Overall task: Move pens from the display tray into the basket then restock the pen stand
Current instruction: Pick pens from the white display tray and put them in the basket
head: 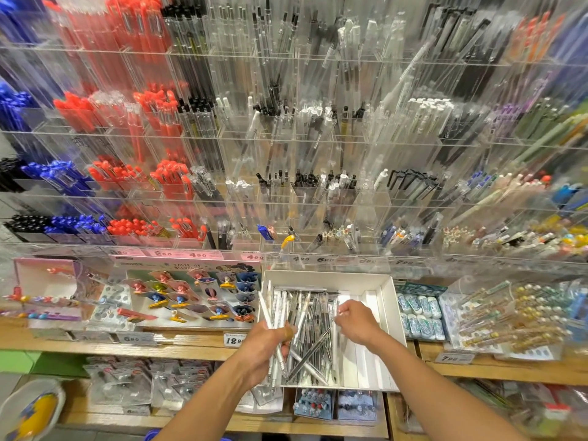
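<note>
In the white display tray (386,308) on the wooden shelf, a loose heap of clear and silver pens (313,332) fills the left half, while the right half shows bare white dividers. At the tray's left edge the person's left hand (265,346) is curled round a bundle of white-barrelled pens (270,316) that fan up and left of the fist. Over the middle of the tray the right hand (354,319) pinches at the heap; whether it has a pen between its fingertips is hard to tell. Behind the tray rises the acrylic pen stand (302,173), its cells crowded. The step in hand looks like gathering pens out of the tray. No basket is clearly in view, so the next move probably calls for carrying the bundle off to wherever it sits, gripped firmly enough that no barrel slips out.
</note>
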`<state>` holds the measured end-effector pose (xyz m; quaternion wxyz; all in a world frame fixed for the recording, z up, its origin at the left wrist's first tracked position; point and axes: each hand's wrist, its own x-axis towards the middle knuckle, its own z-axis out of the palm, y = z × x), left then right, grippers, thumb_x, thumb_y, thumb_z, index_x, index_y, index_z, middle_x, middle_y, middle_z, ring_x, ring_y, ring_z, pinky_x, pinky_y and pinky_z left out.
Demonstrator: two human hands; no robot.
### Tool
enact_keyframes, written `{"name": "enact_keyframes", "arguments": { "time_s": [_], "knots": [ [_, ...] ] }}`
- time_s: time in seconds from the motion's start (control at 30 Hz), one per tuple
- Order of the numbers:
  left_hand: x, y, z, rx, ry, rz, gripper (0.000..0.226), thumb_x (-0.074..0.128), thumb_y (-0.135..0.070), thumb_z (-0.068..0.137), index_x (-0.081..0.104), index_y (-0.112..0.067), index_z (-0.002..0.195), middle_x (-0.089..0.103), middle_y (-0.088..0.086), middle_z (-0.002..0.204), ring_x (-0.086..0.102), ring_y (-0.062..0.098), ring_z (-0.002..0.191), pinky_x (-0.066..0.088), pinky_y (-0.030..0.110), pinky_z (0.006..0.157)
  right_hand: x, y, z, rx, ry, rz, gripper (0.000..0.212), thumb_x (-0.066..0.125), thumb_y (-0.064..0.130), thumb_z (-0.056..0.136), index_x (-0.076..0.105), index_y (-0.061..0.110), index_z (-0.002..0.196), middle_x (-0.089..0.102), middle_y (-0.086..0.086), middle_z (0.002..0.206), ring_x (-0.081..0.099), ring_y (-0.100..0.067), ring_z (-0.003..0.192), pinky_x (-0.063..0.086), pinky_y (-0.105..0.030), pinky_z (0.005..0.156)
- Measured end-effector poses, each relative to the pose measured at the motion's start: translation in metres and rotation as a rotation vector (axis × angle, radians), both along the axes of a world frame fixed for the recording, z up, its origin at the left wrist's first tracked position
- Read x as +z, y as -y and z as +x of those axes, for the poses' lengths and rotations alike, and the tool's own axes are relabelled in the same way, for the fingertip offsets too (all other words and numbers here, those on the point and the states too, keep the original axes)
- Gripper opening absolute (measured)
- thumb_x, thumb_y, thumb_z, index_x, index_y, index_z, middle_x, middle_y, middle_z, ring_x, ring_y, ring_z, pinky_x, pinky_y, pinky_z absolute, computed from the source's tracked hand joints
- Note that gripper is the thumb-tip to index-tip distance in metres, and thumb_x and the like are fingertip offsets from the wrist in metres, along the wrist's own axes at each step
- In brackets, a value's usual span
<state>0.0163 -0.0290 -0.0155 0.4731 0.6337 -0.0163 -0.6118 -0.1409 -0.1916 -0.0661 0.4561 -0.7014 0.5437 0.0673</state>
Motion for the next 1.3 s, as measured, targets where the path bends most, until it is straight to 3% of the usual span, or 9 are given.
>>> {"name": "enact_keyframes", "arguments": {
  "time_s": [0.13, 0.3, 0.43, 0.63, 0.73, 0.83, 0.9, 1.1, 1.3],
  "knots": [
    [0.002, 0.003, -0.004, -0.009, 0.03, 0.002, 0.062, 0.085, -0.017, 0.065, 0.051, 0.003, 0.113, 0.067, 0.013, 0.111, 0.063, 0.025, 0.098, 0.053, 0.032, 0.077, 0.039, 0.004, 0.013, -0.061, 0.321, 0.133, 0.007, 0.063, 0.013, 0.09, 0.057, 0.012, 0.094, 0.066, -0.003, 0.072, 0.063, -0.013, 0.06, 0.053, -0.032, 0.065],
    [0.008, 0.006, -0.007, -0.075, 0.033, -0.084, 0.06, 0.091, -0.026, 0.06, 0.062, -0.003, 0.107, 0.071, 0.0, 0.076, 0.058, 0.014, 0.069, 0.047, 0.03, 0.071, 0.078, -0.003, 0.037, -0.026, 0.583, 0.326, 0.009, 0.061, 0.001, 0.091, 0.055, 0.004, 0.097, 0.064, -0.01, 0.074, 0.065, -0.019, 0.061, 0.053, -0.027, 0.058],
    [0.012, 0.007, -0.007, -0.064, 0.048, -0.153, 0.073, 0.095, -0.036, 0.052, 0.067, -0.012, 0.115, 0.076, 0.007, 0.099, 0.062, 0.02, 0.09, 0.046, 0.035, 0.084, 0.086, -0.01, 0.044, -0.019, 0.643, 0.397, 0.012, 0.062, 0.0, 0.091, 0.054, 0.001, 0.1, 0.063, -0.01, 0.072, 0.064, -0.02, 0.063, 0.054, -0.026, 0.059],
    [0.012, 0.006, -0.007, -0.104, 0.052, -0.188, 0.068, 0.092, -0.027, 0.057, 0.066, -0.013, 0.118, 0.074, 0.008, 0.106, 0.061, 0.027, 0.105, 0.045, 0.045, 0.101, 0.075, -0.01, 0.042, -0.034, 0.677, 0.457, 0.015, 0.069, 0.006, 0.088, 0.062, 0.002, 0.1, 0.072, -0.008, 0.076, 0.07, -0.02, 0.071, 0.056, -0.024, 0.062],
    [0.009, 0.003, -0.004, -0.058, 0.018, -0.107, 0.083, 0.089, -0.021, 0.061, 0.047, 0.002, 0.13, 0.062, 0.021, 0.12, 0.056, 0.033, 0.116, 0.041, 0.048, 0.108, 0.058, 0.008, 0.035, -0.185, 0.61, 0.378, 0.011, 0.065, 0.01, 0.092, 0.062, 0.005, 0.102, 0.072, -0.012, 0.087, 0.067, -0.019, 0.071, 0.056, -0.025, 0.064],
    [0.007, -0.001, 0.003, -0.039, -0.061, -0.079, 0.065, 0.076, -0.007, 0.076, 0.041, 0.008, 0.129, 0.06, 0.015, 0.083, 0.059, 0.02, 0.07, 0.051, 0.031, 0.062, 0.03, 0.023, 0.021, -0.276, 0.361, 0.156, 0.006, 0.06, 0.007, 0.092, 0.061, 0.011, 0.097, 0.069, -0.009, 0.095, 0.064, -0.013, 0.067, 0.051, -0.023, 0.059],
    [0.002, -0.002, 0.006, -0.039, -0.101, -0.064, 0.053, 0.069, -0.001, 0.082, 0.041, 0.008, 0.127, 0.058, 0.008, 0.07, 0.054, 0.016, 0.058, 0.046, 0.026, 0.052, 0.011, 0.025, 0.008, -0.237, 0.181, 0.069, 0.007, 0.061, 0.01, 0.092, 0.061, 0.014, 0.098, 0.067, -0.004, 0.101, 0.065, -0.012, 0.071, 0.05, -0.024, 0.062],
    [0.0, -0.002, 0.008, 0.018, -0.2, -0.124, 0.047, 0.068, 0.003, 0.082, 0.046, 0.006, 0.123, 0.07, 0.019, 0.082, 0.064, 0.026, 0.065, 0.057, 0.032, 0.055, -0.02, 0.005, 0.001, -0.012, -0.036, 0.014, 0.021, 0.063, 0.015, 0.093, 0.061, 0.013, 0.114, 0.063, -0.008, 0.118, 0.063, -0.025, 0.102, 0.049, -0.032, 0.086],
    [-0.003, -0.001, 0.008, 0.017, -0.195, -0.132, 0.04, 0.063, 0.003, 0.087, 0.045, 0.003, 0.123, 0.067, 0.017, 0.078, 0.061, 0.024, 0.063, 0.054, 0.032, 0.054, -0.023, -0.009, 0.006, 0.187, -0.154, -0.146, 0.021, 0.057, 0.014, 0.095, 0.056, 0.016, 0.116, 0.065, -0.004, 0.106, 0.061, -0.016, 0.083, 0.05, -0.028, 0.076]
  ]
}}
